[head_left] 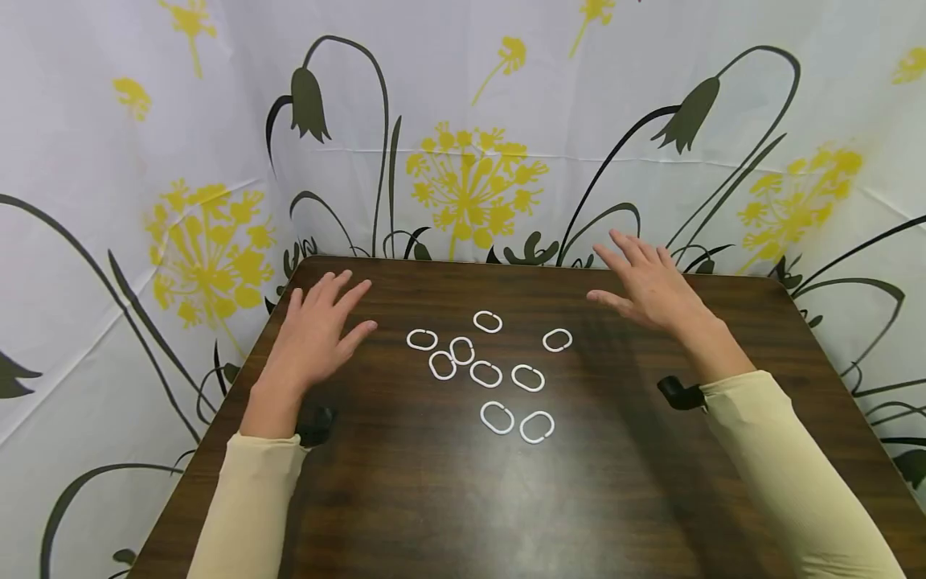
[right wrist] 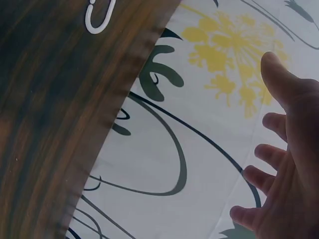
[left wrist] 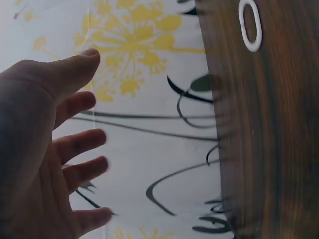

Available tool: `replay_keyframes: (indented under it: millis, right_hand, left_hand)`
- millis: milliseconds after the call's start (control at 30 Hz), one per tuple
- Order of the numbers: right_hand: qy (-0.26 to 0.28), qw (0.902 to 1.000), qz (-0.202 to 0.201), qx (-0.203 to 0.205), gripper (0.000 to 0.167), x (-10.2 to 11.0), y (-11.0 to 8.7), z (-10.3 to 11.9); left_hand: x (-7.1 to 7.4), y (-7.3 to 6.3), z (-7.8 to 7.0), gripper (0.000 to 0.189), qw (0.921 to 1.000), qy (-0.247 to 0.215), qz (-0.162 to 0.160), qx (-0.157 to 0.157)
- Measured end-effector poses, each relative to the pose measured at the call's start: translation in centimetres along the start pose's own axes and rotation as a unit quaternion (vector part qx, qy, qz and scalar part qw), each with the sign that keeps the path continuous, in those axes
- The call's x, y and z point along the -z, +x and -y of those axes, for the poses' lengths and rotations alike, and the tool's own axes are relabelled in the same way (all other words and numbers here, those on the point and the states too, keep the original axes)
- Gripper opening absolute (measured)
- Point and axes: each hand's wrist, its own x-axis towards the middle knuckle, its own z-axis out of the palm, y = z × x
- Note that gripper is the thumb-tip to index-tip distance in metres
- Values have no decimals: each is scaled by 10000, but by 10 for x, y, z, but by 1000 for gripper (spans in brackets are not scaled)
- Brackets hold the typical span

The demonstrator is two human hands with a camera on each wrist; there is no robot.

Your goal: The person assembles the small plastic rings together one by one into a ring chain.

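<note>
Several white oval rings, each with a small gap like a shower curtain ring, lie scattered on the dark wooden table (head_left: 405, 498). Two of them, a tilted ring (head_left: 452, 367) and its neighbour (head_left: 472, 351), touch or overlap. Left of the group my left hand (head_left: 311, 334) hovers with fingers spread, holding nothing. My right hand (head_left: 647, 285) is raised over the far right part of the table, fingers apart and nothing in them; the nearest ring (head_left: 568, 340) lies to its left. One ring shows in the left wrist view (left wrist: 259, 30), and part of a ring (right wrist: 90, 25) in the right.
A white curtain (head_left: 463, 96) with yellow and dark green flower prints hangs behind the table and along its sides. Dark wrist devices, a left one (head_left: 316, 426) and a right one (head_left: 680, 393), sit under the wrists by the cream sleeves (head_left: 246, 507).
</note>
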Motion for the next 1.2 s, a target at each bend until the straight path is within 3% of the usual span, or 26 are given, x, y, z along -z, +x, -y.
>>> replay_keyframes:
  millis: [133, 267, 467, 667, 900, 1067, 1200]
  right_hand:
    - [105, 9996, -117, 216, 68, -8, -2, 2]
    - [91, 9972, -136, 731, 53, -25, -3, 14]
    - [354, 9853, 139, 1663, 28, -64, -11, 57]
    - [499, 9715, 313, 2296, 20, -102, -23, 104]
    - [292, 9722, 107, 2320, 17, -131, -28, 142]
    - [55, 9755, -345, 2172, 27, -144, -32, 150]
    - [-52, 9739, -466, 2220, 22, -147, -34, 152]
  left_hand:
    - [-9, 2, -8, 53, 9994, -174, 201, -198]
    - [-29, 3, -17, 45, 9977, -332, 454, -367]
    - [-65, 2, -30, 40, 9948, -343, 866, -419]
    - [-89, 5, -43, 36, 9905, -239, 1163, -691]
    - [-104, 7, -53, 34, 9881, 142, 1292, -816]
    - [-105, 6, -57, 28, 9882, 172, 1233, -894]
    - [-107, 4, -59, 13, 9893, 196, 1010, -1039]
